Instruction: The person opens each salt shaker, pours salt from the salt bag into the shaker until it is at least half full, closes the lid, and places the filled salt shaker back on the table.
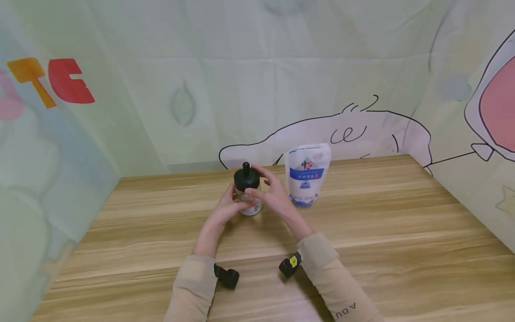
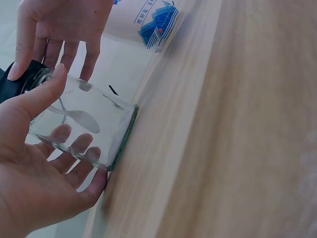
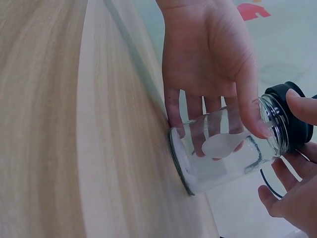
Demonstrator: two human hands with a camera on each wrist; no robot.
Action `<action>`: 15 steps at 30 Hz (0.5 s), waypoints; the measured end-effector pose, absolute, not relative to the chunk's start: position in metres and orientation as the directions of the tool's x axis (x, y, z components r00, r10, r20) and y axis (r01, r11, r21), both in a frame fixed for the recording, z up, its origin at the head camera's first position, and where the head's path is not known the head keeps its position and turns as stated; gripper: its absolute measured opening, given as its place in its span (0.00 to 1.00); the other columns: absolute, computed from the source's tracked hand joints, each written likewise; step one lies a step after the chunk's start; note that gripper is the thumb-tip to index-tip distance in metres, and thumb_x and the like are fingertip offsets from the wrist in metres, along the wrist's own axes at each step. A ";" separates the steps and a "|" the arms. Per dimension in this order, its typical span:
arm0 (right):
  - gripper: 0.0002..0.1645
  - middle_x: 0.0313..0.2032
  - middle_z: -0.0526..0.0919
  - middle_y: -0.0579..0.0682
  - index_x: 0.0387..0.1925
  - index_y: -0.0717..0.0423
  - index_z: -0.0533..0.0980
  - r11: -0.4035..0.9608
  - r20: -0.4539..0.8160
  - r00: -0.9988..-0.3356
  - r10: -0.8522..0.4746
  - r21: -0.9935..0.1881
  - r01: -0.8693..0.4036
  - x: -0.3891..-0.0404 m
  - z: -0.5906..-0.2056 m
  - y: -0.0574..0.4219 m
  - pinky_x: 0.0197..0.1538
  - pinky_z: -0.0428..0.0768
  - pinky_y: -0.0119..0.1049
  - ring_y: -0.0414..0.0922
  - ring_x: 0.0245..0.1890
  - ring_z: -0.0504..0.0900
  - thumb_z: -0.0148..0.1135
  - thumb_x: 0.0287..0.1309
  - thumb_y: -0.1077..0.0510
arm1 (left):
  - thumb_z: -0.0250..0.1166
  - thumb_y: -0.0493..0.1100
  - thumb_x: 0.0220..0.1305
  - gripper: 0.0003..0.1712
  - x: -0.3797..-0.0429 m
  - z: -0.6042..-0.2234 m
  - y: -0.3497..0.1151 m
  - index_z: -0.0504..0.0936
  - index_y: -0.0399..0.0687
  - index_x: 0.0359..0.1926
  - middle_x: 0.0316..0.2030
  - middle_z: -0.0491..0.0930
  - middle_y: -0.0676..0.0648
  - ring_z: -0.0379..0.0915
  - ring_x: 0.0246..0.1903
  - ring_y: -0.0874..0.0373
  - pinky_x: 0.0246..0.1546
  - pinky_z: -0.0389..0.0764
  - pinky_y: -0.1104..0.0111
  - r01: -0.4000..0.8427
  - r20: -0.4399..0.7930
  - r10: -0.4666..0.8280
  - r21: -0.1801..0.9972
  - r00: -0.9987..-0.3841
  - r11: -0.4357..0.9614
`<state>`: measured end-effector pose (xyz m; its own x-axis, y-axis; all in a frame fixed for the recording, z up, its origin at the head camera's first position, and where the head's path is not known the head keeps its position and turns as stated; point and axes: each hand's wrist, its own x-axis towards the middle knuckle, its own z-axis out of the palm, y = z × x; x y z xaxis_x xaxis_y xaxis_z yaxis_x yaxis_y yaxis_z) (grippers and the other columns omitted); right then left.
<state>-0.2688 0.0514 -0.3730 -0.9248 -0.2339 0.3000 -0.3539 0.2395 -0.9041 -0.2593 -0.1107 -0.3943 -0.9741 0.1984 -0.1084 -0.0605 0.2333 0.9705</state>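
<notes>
A clear glass jar (image 3: 230, 176) stands upright on the wooden table. Its black lid (image 1: 246, 180), topped with a knob, sits at the threaded neck. Inside the jar hangs a whitish spoon (image 2: 81, 120), and a shallow layer of white grains (image 3: 183, 158) covers the bottom. My left hand (image 1: 226, 211) grips the glass body, thumb near the neck and fingers round the far side. With thumb and fingers, my right hand (image 1: 277, 194) holds the lid from the right. A white and blue pouch (image 1: 306, 183) printed with characters stands just right of the jar.
The light wood-grain table (image 1: 386, 223) runs back to a printed fabric backdrop (image 1: 241, 89) close behind the jar and pouch. More of this fabric rises along the table's left and right sides. Small black devices (image 1: 228, 278) are strapped at both wrists.
</notes>
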 end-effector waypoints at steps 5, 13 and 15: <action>0.41 0.65 0.71 0.56 0.67 0.56 0.64 0.232 0.293 -0.926 -0.238 -0.909 -0.347 -0.269 -0.372 0.051 0.72 0.59 0.56 0.53 0.67 0.67 0.69 0.53 0.59 | 0.69 0.44 0.56 0.46 -0.259 -0.394 -0.111 0.55 0.57 0.71 0.71 0.55 0.44 0.51 0.69 0.43 0.68 0.52 0.40 -0.064 -0.113 0.195 0.969 -0.974 0.240; 0.40 0.64 0.72 0.54 0.67 0.53 0.65 0.225 0.290 -0.931 -0.222 -0.914 -0.338 -0.268 -0.370 0.052 0.72 0.59 0.55 0.51 0.66 0.68 0.70 0.52 0.60 | 0.69 0.45 0.56 0.45 -0.259 -0.394 -0.111 0.55 0.60 0.71 0.73 0.53 0.45 0.48 0.72 0.42 0.69 0.47 0.37 -0.075 -0.123 0.193 0.969 -0.973 0.237; 0.40 0.64 0.73 0.55 0.67 0.53 0.65 0.226 0.297 -0.929 -0.219 -0.911 -0.344 -0.268 -0.370 0.052 0.72 0.59 0.55 0.52 0.66 0.68 0.70 0.52 0.60 | 0.69 0.46 0.55 0.46 -0.259 -0.394 -0.111 0.55 0.60 0.71 0.73 0.53 0.45 0.47 0.72 0.42 0.69 0.47 0.37 -0.078 -0.126 0.193 0.968 -0.973 0.237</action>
<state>-0.2680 0.0525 -0.3697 -0.9294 -0.2191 0.2969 -0.3444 0.2261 -0.9112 -0.2587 -0.1108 -0.3939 -0.9731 0.1930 -0.1259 -0.0782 0.2374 0.9683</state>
